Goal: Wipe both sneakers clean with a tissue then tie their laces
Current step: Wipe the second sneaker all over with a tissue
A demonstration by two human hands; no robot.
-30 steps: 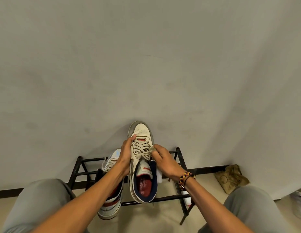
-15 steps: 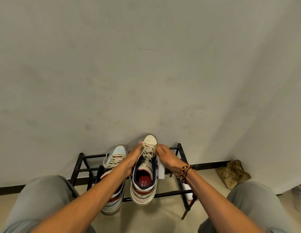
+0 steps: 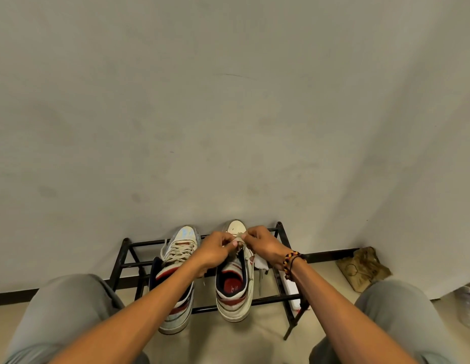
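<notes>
both sneakers sit on the shoe rack (image 3: 281,233). left hand (image 3: 215,249) and right hand (image 3: 262,244) pinch laces (image 3: 239,236) on the right sneaker (image 3: 235,298) at mid-rack; tying under way. left sneaker (image 3: 176,258) looks laced, its knot hidden.

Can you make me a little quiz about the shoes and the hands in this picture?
1. True or false: both sneakers sit on the black rack.
2. Which sneaker are the left hand and right hand working on?
A. the left sneaker
B. the right sneaker
3. Fill in: both hands pinch the ____.

Key: 1 true. 2 B. 3 laces.
</notes>
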